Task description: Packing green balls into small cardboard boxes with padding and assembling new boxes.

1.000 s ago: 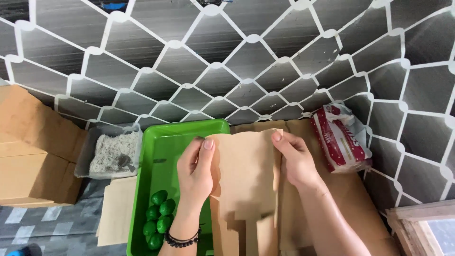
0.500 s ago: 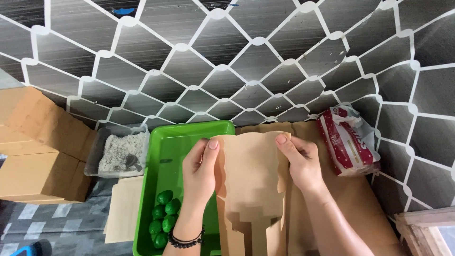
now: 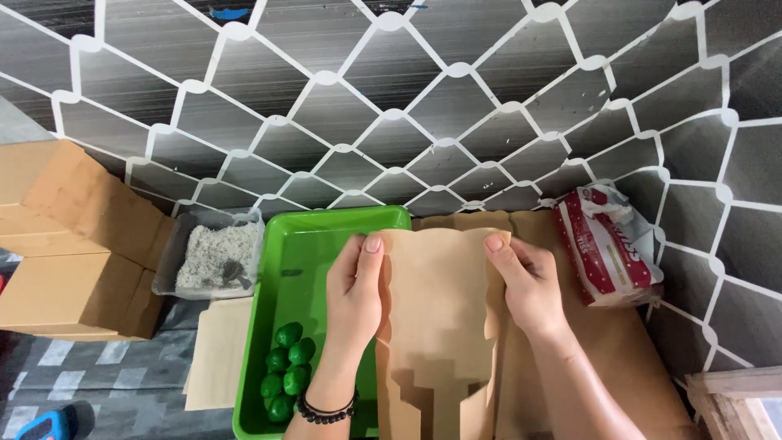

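My left hand (image 3: pixel 354 289) and my right hand (image 3: pixel 525 281) hold a brown paper bag (image 3: pixel 436 301) by its top corners, one at each side, thumbs on the front. The bag stands upright over the right part of a green plastic tray (image 3: pixel 314 232). Several small green fruits (image 3: pixel 285 371) lie in the tray's near left corner. A dark bead bracelet is on my left wrist.
A clear tub (image 3: pixel 212 261) of white grainy stuff sits left of the tray. Cardboard boxes (image 3: pixel 69 244) stack at far left. A red-and-white plastic packet (image 3: pixel 611 253) lies right. Flat brown paper (image 3: pixel 220 350) lies beside the tray, more brown paper under my right arm.
Both hands keep their hold on the bag's top corners and the bag stays upright. The view has shifted slightly; the bag sits a little lower in it.
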